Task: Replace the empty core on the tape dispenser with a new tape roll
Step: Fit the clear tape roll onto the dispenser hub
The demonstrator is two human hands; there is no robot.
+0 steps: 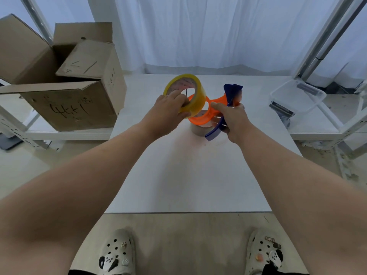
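My left hand (168, 114) grips a full yellow tape roll (185, 94), held upright above the white table (178, 175). My right hand (231, 120) holds an orange tape dispenser (206, 114) with a dark blue handle and blade guard (231, 92). The roll's lower right edge touches or overlaps the dispenser's orange wheel. Below the dispenser, a brownish empty core (197, 130) lies on the table, partly hidden by the dispenser.
An open cardboard box (65, 86) stands on a shelf at the left. A clear plastic tub (297, 98) sits on a shelf at the right. White curtains hang behind the table. My feet in white clogs stand at the table's near edge.
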